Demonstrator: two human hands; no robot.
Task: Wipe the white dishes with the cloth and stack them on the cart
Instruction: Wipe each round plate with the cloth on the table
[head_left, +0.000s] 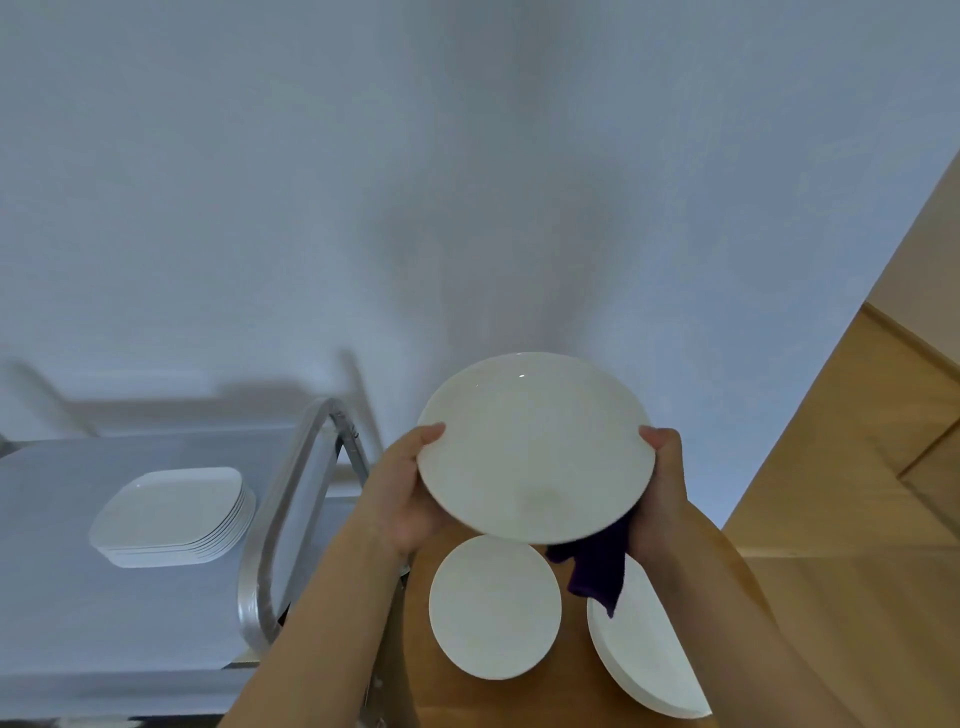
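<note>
I hold a round white plate (535, 447) up in front of me, tilted toward the camera. My left hand (402, 488) grips its left rim, thumb on the face. My right hand (662, 483) grips the right rim and also holds a dark purple cloth (597, 569) that hangs below the plate. Under the plate, a smaller round white plate (493, 608) and a stack of round white plates (644, 654) rest on the wooden table (810, 623). On the steel cart (62, 597) at the left sits a stack of several rounded-square white plates (171, 514).
The cart's curved metal handle (280, 514) stands between the cart top and my left arm. A white wall fills the background. A wooden panel (924, 332) rises at the right beyond the table.
</note>
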